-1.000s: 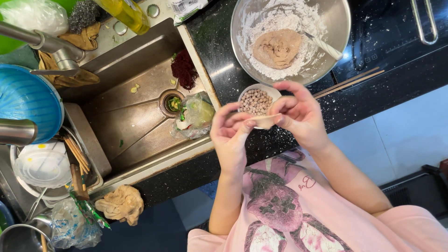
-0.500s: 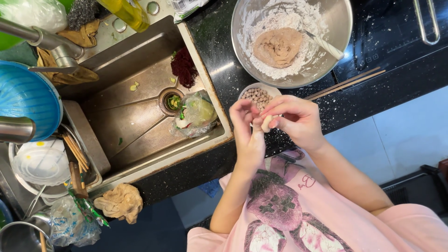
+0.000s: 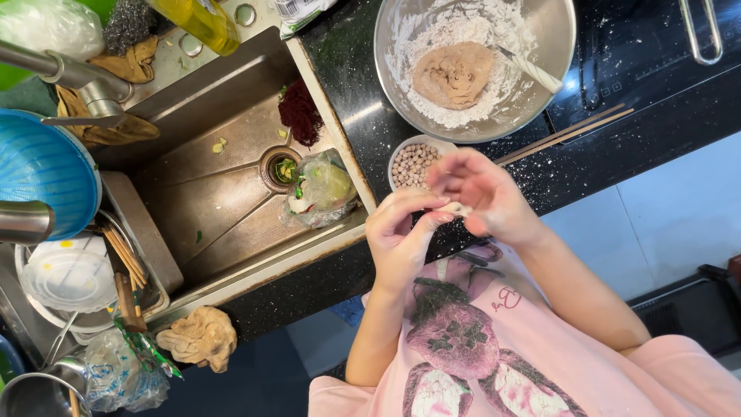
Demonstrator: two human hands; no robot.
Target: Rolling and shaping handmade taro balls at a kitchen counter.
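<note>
Nearest the camera, over a pink printed shirt (image 3: pixel 478 347), the two hands meet just off the front edge of the dark table (image 3: pixel 363 147). The view looks upside down, so sides are a judgement: the left hand (image 3: pixel 401 235) seems to be the one nearer the sink, its fingers curled narrow, and the right hand (image 3: pixel 482 193) is cupped over it; between their fingertips sits a small pale piece of dough (image 3: pixel 457 208), pinched by both. Rolling it well probably calls for light, even pressure and small circular strokes, keeping the piece over the table rather than over the floor gap so a slip lands on a surface. Just beyond the hands, touching distance, stands a small bowl of round beige balls (image 3: pixel 413 162), near the table's front edge and close to the sink's rim, so it would be easy to nudge. Beside it a pair of chopsticks (image 3: pixel 567 131) lies slantwise. Farther on, the big metal mixing bowl (image 3: pixel 552 73) holds flour, a brown lump of dough (image 3: pixel 454 73) and a white spoon (image 3: pixel 532 71). To the side the steel sink (image 3: pixel 193 193) is crowded with scraps and a plastic bag (image 3: pixel 320 189); open room lies mostly on the dark surface past the chopsticks.
</note>
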